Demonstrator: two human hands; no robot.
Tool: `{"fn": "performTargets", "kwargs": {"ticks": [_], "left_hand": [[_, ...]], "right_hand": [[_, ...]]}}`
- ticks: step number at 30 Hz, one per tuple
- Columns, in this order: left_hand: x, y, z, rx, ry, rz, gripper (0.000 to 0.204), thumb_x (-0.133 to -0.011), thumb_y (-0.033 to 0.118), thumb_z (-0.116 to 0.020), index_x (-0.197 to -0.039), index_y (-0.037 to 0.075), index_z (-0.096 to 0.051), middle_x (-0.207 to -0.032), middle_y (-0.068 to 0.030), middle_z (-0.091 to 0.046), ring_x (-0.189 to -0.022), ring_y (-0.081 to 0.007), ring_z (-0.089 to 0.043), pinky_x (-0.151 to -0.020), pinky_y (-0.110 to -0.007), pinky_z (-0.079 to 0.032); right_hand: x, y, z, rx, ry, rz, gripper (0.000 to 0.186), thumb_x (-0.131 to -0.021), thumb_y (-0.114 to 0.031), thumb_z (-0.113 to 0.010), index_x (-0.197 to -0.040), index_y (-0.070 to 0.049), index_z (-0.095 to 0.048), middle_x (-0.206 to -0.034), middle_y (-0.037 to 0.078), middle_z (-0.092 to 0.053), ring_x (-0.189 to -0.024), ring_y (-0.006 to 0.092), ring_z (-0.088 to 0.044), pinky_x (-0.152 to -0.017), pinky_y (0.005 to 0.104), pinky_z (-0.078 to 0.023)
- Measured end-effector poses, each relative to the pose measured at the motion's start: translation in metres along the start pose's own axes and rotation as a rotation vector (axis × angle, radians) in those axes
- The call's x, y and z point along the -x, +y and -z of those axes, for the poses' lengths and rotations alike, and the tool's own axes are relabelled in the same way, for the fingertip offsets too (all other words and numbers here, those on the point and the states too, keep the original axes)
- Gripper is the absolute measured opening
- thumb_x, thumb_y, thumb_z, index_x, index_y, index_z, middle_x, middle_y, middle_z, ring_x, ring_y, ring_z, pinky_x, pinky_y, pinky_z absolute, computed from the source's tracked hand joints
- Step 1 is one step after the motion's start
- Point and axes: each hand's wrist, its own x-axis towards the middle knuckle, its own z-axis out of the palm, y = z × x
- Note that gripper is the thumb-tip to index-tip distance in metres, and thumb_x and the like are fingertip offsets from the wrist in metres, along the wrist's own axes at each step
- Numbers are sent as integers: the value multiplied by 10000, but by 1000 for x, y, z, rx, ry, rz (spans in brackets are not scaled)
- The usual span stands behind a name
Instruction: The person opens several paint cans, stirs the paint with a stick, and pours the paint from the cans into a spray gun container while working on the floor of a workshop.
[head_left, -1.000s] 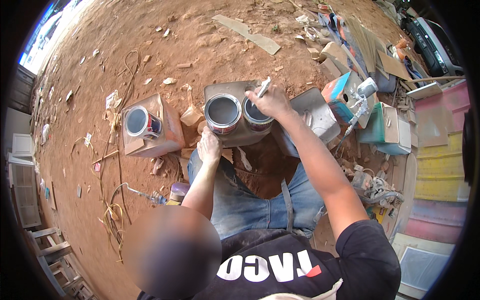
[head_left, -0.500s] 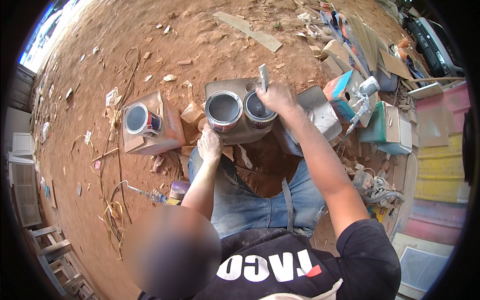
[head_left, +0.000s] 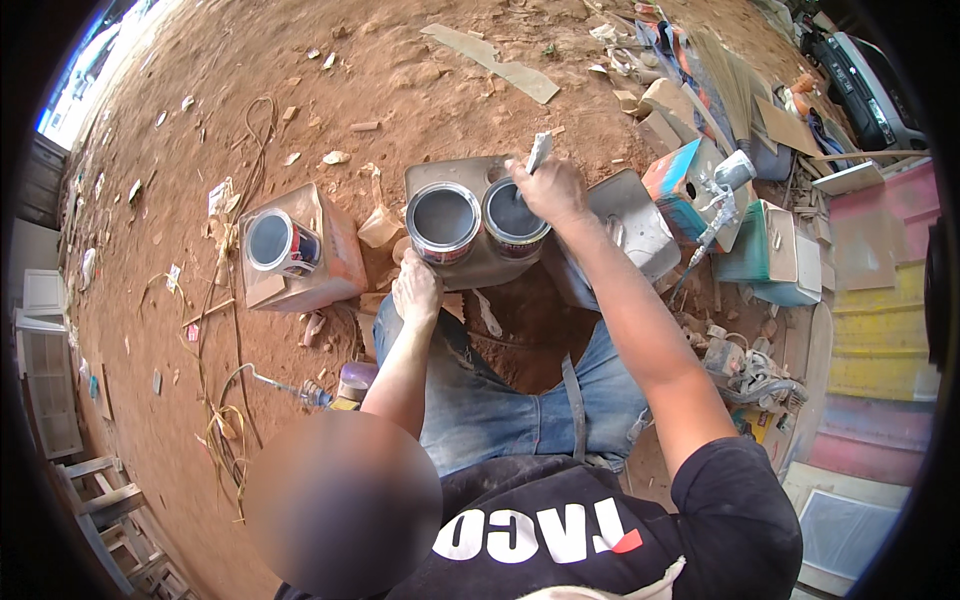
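Observation:
Two open paint cans of grey paint stand side by side on a dusty, flat-topped tin box (head_left: 420, 175). In the right paint can (head_left: 517, 243) there is a pale, paint-crusted stirring stick (head_left: 541, 147), slanting up past the rim. My right hand (head_left: 553, 190) is wrapped round this stick over the can. My left hand (head_left: 417, 287) rests against the lower left side of the left paint can (head_left: 443, 218), its fingers curled; what they grip is hidden.
To the left, a third paint can (head_left: 271, 240) stands on a dusty carton (head_left: 330, 265). At right are a grey-white metal tin (head_left: 640, 225), a spray gun (head_left: 725, 200) and a green box (head_left: 760, 245). A cord (head_left: 215, 330) lies on the dirt floor.
My right hand has shifted slightly with the stirring stick, which now leans further right. My left hand stays by the left can.

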Motion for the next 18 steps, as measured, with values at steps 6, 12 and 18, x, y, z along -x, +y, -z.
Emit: {"fn": "performTargets", "kwargs": {"ticks": [6, 12, 18], "left_hand": [[2, 0, 0, -68, 66, -48, 225, -965, 142, -367, -1061, 13, -524, -999, -242, -683, -927, -401, -679, -837, -504, -517], [1, 0, 0, -1, 1, -3, 336, -980, 199, -366, -1225, 14, -501, -1125, -292, -660, -1003, -473, -648, -882, -563, -486], [2, -1, -2, -40, 78, -45, 233, -963, 145, -375, -1079, 10, -525, -1041, -253, -681, -937, -426, -674, -846, -518, -511]], "right_hand": [[-3, 5, 0, 63, -189, 29, 541, -873, -517, -605, -900, 8, -733, -900, 269, -710, -913, 401, -710, -812, 497, -565], [-2, 2, -6, -54, 3, 98, 513, -882, -482, -597, -866, 16, -719, -805, 271, -690, -821, 430, -702, -755, 505, -567], [-1, 6, -9, 22, -55, 113, 524, -906, -491, -599, -827, 10, -728, -786, 263, -694, -797, 437, -703, -732, 496, -566]]}}
